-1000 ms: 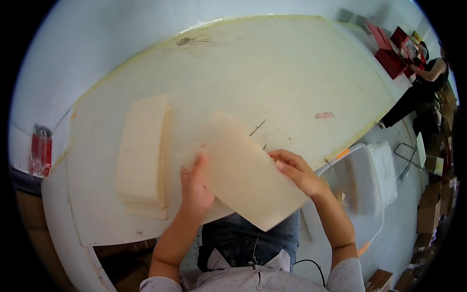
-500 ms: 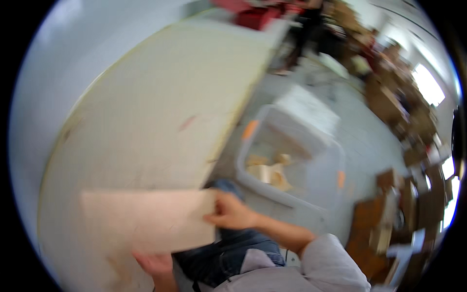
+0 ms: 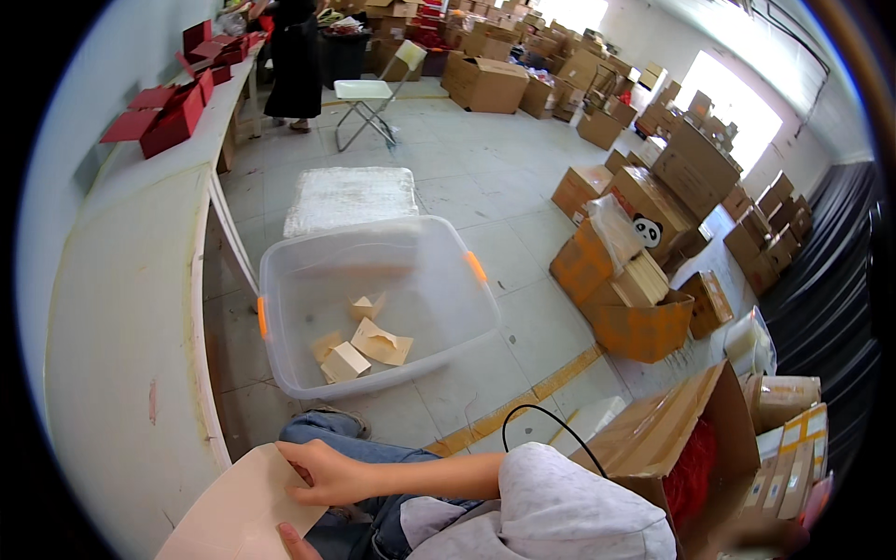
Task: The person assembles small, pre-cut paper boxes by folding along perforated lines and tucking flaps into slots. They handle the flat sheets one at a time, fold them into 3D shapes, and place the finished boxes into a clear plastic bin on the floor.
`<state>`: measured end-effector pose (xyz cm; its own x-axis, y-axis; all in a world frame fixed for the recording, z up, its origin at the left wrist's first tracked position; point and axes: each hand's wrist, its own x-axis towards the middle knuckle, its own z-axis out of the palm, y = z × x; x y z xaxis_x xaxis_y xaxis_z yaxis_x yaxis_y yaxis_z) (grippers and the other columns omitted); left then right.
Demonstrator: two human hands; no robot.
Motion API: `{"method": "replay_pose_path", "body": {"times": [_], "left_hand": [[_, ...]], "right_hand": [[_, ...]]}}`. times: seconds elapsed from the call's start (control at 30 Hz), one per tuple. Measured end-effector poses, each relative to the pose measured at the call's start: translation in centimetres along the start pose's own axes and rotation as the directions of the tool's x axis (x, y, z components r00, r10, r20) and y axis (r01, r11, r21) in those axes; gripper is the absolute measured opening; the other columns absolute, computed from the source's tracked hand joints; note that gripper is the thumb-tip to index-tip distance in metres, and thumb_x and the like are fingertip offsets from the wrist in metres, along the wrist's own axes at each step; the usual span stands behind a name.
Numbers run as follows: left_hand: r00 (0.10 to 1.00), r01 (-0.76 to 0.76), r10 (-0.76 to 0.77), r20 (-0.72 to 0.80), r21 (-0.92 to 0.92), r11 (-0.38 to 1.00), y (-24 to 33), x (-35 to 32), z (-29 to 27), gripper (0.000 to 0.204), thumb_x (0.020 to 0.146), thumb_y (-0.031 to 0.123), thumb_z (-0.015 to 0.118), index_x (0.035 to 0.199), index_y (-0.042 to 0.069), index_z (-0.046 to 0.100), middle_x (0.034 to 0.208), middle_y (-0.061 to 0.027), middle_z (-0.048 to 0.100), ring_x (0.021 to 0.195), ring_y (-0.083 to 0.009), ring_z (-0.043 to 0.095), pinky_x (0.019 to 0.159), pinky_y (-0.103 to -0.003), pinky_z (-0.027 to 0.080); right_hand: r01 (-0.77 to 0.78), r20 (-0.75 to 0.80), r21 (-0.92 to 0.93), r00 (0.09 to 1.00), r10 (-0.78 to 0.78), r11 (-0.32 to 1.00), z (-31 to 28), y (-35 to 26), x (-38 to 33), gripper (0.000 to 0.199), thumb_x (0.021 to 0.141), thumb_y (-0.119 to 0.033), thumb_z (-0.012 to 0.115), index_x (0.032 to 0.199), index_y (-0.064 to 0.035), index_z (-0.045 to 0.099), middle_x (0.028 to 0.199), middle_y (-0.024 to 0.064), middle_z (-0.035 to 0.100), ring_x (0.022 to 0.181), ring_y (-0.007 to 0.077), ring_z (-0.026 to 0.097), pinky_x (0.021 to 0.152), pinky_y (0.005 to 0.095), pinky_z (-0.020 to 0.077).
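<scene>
Flat beige cardboard sheet (image 3: 245, 511) sits at bottom edge, over the person's lap beside the table (image 3: 112, 355). Right hand (image 3: 329, 471) pinches its upper edge, forearm bent across the body. Left hand (image 3: 297, 541) only partly visible underneath; grip unclear. Beyond: clear plastic bin (image 3: 373, 308) on the floor holding cardboard scraps (image 3: 364, 343).

The flat beige cardboard sheet (image 3: 245, 511) at the near left looked matt and smooth. The long pale worktable (image 3: 112, 327) on the left had a dull, slightly scuffed top. The clear plastic tub (image 3: 308, 271) with orange handles was glossy and translucent, holding small folded tan paperboard pieces (image 3: 359, 343). The grey concrete floor (image 3: 523, 233) looked smooth with a faint sheen.
</scene>
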<state>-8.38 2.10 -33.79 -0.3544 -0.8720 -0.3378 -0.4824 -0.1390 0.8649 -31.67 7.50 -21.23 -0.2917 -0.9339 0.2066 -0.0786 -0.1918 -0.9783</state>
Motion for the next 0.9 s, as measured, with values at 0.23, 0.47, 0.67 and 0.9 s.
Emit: {"method": "replay_pose_path", "body": {"times": [0.23,0.47,0.67,0.9], "left_hand": [[0.875,-0.438,0.484,0.024,0.467,0.768,-1.7,2.7,-0.3,0.049,0.096,0.031,0.039,0.125,-0.008,0.044,0.128,-0.0195,0.046,0.115,-0.0245,0.043,0.099,-0.034,0.031],[0.998,-0.065,0.065,-0.001,-0.100,0.993,1.0,1.6,0.8,0.052,0.095,0.034,0.041,0.125,-0.008,0.044,0.127,-0.0159,0.046,0.114,-0.0240,0.042,0.099,-0.033,0.031],[0.985,-0.114,0.143,0.100,-0.254,0.961,2.3,1.6,1.2,0.050,0.094,0.031,0.042,0.124,-0.008,0.045,0.125,-0.0156,0.048,0.113,-0.0242,0.043,0.098,-0.034,0.032],[0.781,-0.620,0.606,0.153,0.311,0.721,4.2,1.9,0.5,0.041,0.090,0.020,0.047,0.120,-0.008,0.047,0.121,-0.0179,0.050,0.108,-0.0258,0.050,0.089,-0.037,0.042]], "right_hand": [[-0.099,-0.037,0.093,0.994,0.103,0.991,-0.5,0.4,-0.8,0.029,0.072,-0.007,0.058,0.096,0.0026,0.045,0.064,0.0102,0.051,0.056,0.0159,0.051,0.050,0.0268,0.0404],[-0.005,-0.190,0.060,0.982,0.017,0.998,0.4,0.9,-0.9,0.034,0.073,-0.007,0.056,0.104,0.0023,0.045,0.073,0.0100,0.055,0.062,0.0137,0.053,0.055,0.0268,0.0427],[-0.052,-0.148,0.223,0.985,0.087,0.974,0.0,1.5,-1.4,0.035,0.074,-0.004,0.054,0.107,0.0016,0.044,0.083,0.0080,0.057,0.074,0.0114,0.055,0.064,0.0257,0.0458],[-0.039,-0.059,0.515,0.995,0.081,0.857,-0.1,1.8,-0.7,0.034,0.076,0.001,0.055,0.109,-0.0017,0.045,0.099,0.0045,0.055,0.092,0.0091,0.053,0.076,0.0244,0.0451]]}}
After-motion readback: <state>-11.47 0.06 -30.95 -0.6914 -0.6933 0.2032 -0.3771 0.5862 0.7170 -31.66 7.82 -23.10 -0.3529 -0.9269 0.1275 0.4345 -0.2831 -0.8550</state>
